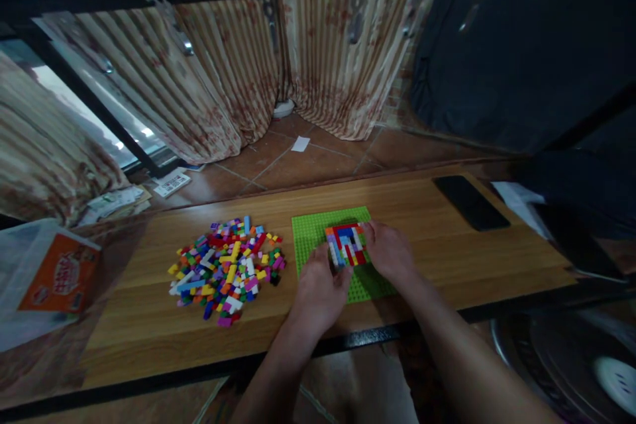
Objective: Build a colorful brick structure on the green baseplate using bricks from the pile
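Note:
A small block of multicoloured toy bricks (346, 242), mostly red, white and blue on top, is over the middle of a green studded baseplate (308, 228). Whether it is fixed to the plate or lifted off it, I cannot tell. My left hand (322, 283) grips its near left corner with fingers curled. From the right side, my right hand (389, 250) closes on its edge. The fingertips of both hands are partly hidden. Left of the plate lies a loose pile of mixed bricks (228, 268) in many colours.
The wooden table (149, 344) has a dark front edge. A black phone (471, 203) lies at the right, near white paper (517, 205) and another dark flat device (579, 242). At far left stands a translucent plastic box (24, 331) with an orange label. Curtains (328, 66) hang beyond.

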### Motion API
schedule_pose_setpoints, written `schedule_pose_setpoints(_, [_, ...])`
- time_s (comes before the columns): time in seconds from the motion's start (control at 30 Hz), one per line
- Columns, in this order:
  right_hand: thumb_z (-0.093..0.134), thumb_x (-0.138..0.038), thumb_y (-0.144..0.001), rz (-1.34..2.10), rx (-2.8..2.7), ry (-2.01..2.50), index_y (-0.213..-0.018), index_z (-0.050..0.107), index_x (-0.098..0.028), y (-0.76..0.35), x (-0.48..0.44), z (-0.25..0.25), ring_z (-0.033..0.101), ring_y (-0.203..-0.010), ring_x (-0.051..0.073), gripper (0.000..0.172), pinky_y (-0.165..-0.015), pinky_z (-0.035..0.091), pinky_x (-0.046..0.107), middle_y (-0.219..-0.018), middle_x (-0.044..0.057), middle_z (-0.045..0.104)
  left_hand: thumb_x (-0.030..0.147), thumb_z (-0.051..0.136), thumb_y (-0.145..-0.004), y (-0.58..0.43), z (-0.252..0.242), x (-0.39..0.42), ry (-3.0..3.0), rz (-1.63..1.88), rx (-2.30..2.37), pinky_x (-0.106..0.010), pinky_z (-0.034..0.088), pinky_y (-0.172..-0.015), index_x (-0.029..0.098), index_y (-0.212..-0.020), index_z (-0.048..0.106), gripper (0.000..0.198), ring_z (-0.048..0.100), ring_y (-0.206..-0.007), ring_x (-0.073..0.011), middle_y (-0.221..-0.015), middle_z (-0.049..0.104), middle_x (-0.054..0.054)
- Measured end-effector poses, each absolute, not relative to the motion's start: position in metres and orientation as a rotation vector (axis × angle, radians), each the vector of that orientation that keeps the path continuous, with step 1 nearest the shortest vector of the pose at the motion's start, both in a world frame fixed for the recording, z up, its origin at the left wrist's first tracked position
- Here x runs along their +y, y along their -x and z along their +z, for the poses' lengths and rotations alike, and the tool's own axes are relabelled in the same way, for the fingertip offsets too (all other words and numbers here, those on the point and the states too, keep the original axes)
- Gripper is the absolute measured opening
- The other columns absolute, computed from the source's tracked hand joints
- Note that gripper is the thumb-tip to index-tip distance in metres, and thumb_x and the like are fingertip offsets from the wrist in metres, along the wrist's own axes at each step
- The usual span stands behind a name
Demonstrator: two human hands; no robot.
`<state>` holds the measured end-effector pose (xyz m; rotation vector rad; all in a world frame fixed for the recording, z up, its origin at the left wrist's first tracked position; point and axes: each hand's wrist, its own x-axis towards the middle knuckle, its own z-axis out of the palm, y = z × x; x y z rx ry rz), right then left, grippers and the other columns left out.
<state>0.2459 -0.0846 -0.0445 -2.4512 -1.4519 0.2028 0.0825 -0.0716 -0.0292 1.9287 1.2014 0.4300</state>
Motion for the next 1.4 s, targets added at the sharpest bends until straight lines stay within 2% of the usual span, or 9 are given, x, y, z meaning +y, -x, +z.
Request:
schedule_pose_setpoints(0.2, [0.026, -0.034, -0.101, 0.166, -1.522, 2.462, -0.091, 0.068, -0.016, -0.253, -0.085, -0.050, 0.068, -0.078, 0.027, 0.046, -0.069, 0.043, 0.035, -0.086, 0.016, 0.073, 0.026, 0.056, -0.086, -0.071, -0.029, -0.067, -1.933, 0.420, 1.148, -0.030, 0.051, -0.070, 0.018, -0.115, 0.062, 0.031, 0.068, -0.079, -0.0200, -0.091, 0.073, -0.007])
schedule_pose_setpoints(0.37, [0.027, -0.035, -0.100, 0.164, -1.563, 2.497, -0.093, 0.068, -0.015, -0.257, -0.085, -0.052, 0.067, -0.077, 0.026, 0.046, -0.067, 0.042, 0.033, -0.088, 0.016, 0.073, 0.029, 0.055, -0.087, -0.052, -0.021, -0.049, -1.981, 0.431, 1.287, -0.029, 0.050, -0.070, 0.017, -0.113, 0.067, 0.031, 0.067, -0.075, -0.0185, -0.089, 0.074, -0.007])
schedule_pose_setpoints(0.53, [0.029, -0.037, -0.098, 0.204, -1.564, 2.515, -0.093, 0.068, -0.015, -0.263, -0.084, -0.053, 0.066, -0.073, 0.026, 0.045, -0.064, 0.041, 0.033, -0.085, 0.015, 0.072, 0.023, 0.054, -0.087, -0.019, -0.019, -0.022, -2.010, 0.536, 1.470, -0.025, 0.047, -0.070, 0.016, -0.092, 0.072, 0.020, 0.065, -0.074, -0.0160, -0.083, 0.073, -0.006])
schedule_pose_setpoints(0.6, [0.029, -0.040, -0.097, 0.234, -1.554, 2.518, -0.093, 0.068, -0.016, -0.266, -0.084, -0.054, 0.065, -0.070, 0.027, 0.046, -0.062, 0.041, 0.034, -0.082, 0.015, 0.072, 0.022, 0.052, -0.087, -0.003, -0.018, -0.012, -1.989, 0.592, 1.544, -0.025, 0.046, -0.069, 0.017, -0.089, 0.073, 0.021, 0.064, -0.072, -0.0156, -0.080, 0.072, -0.005])
schedule_pose_setpoints(0.77, [0.029, -0.043, -0.095, 0.253, -1.538, 2.512, -0.091, 0.069, -0.016, -0.269, -0.082, -0.057, 0.064, -0.068, 0.028, 0.048, -0.062, 0.043, 0.035, -0.079, 0.016, 0.071, 0.019, 0.050, -0.086, 0.038, -0.012, 0.004, -1.921, 0.595, 1.781, -0.025, 0.046, -0.076, 0.019, -0.092, 0.075, 0.026, 0.066, -0.082, -0.0173, -0.086, 0.075, -0.004])
schedule_pose_setpoints(0.9, [0.027, -0.045, -0.095, 0.241, -1.572, 2.486, -0.090, 0.068, -0.017, -0.271, -0.083, -0.060, 0.065, -0.070, 0.029, 0.050, -0.064, 0.045, 0.037, -0.081, 0.017, 0.072, 0.015, 0.047, -0.084, 0.070, -0.009, 0.013, -1.742, 0.578, 2.119, -0.028, 0.046, -0.082, 0.018, -0.101, 0.075, 0.032, 0.068, -0.096, -0.0213, -0.098, 0.076, -0.010])
schedule_pose_setpoints(1.0, [0.027, -0.045, -0.094, 0.256, -1.581, 2.476, -0.092, 0.067, -0.018, -0.274, -0.082, -0.063, 0.066, -0.071, 0.029, 0.049, -0.065, 0.046, 0.038, -0.084, 0.018, 0.072, 0.015, 0.048, -0.083, 0.089, -0.011, 0.018, -1.650, 0.504, 2.261, -0.032, 0.046, -0.082, 0.019, -0.107, 0.073, 0.035, 0.067, -0.100, -0.0254, -0.105, 0.074, -0.013])
schedule_pose_setpoints(1.2, [0.027, -0.047, -0.094, 0.218, -1.604, 2.482, -0.089, 0.067, -0.019, -0.278, -0.082, -0.066, 0.065, -0.067, 0.028, 0.049, -0.062, 0.046, 0.037, -0.080, 0.016, 0.072, 0.019, 0.055, -0.079, 0.098, -0.014, 0.018, -1.677, 0.432, 2.212, -0.030, 0.046, -0.074, 0.019, -0.103, 0.073, 0.029, 0.068, -0.088, -0.0240, -0.095, 0.075, -0.011])
schedule_pose_setpoints(1.4, [0.027, -0.046, -0.094, 0.193, -1.615, 2.463, -0.082, 0.066, -0.019, -0.277, -0.082, -0.068, 0.065, -0.066, 0.027, 0.049, -0.061, 0.046, 0.036, -0.078, 0.015, 0.071, 0.019, 0.059, -0.078, 0.081, -0.015, 0.013, -1.759, 0.414, 2.109, -0.030, 0.045, -0.074, 0.016, -0.093, 0.074, 0.021, 0.066, -0.085, -0.0237, -0.090, 0.074, -0.012])
